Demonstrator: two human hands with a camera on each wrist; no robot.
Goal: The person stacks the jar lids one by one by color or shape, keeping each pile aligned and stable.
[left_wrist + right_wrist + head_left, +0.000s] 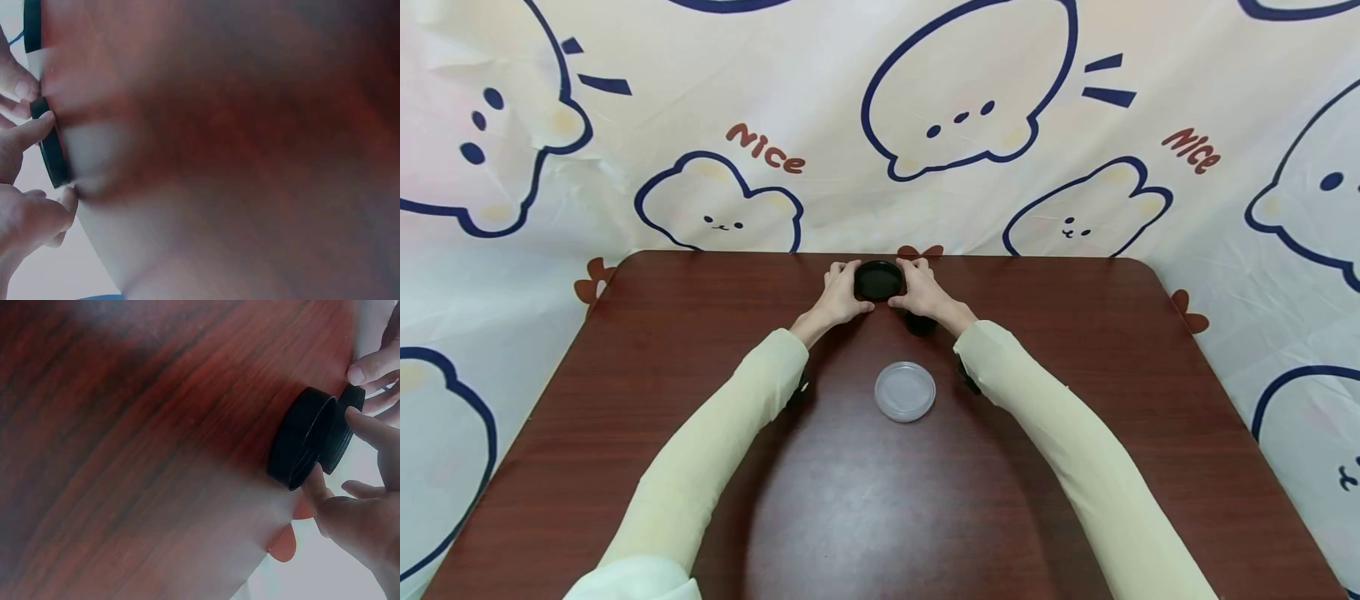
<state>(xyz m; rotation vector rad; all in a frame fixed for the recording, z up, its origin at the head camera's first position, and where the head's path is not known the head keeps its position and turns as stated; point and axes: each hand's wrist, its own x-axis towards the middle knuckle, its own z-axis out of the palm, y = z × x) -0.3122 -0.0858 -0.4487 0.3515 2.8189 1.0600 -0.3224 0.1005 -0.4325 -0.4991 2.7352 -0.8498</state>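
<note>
Near the table's far edge, a shallow round black lid [877,281] sits between my two hands. My left hand [842,293] grips its left side, with the thumb at the near side and the fingers at the far side. On the opposite side my right hand [922,292] holds it in a like way. A second black round piece [920,323], partly covered by the right hand in the head view, lies close by; the right wrist view shows it as a deeper black ring-like cup [301,439] beside the held lid [344,434].
A clear round lid [905,392] lies on the brown wooden table [880,517], nearer to me than the hands. A white cloth [835,125] with cartoon drawings rises behind the table's far edge.
</note>
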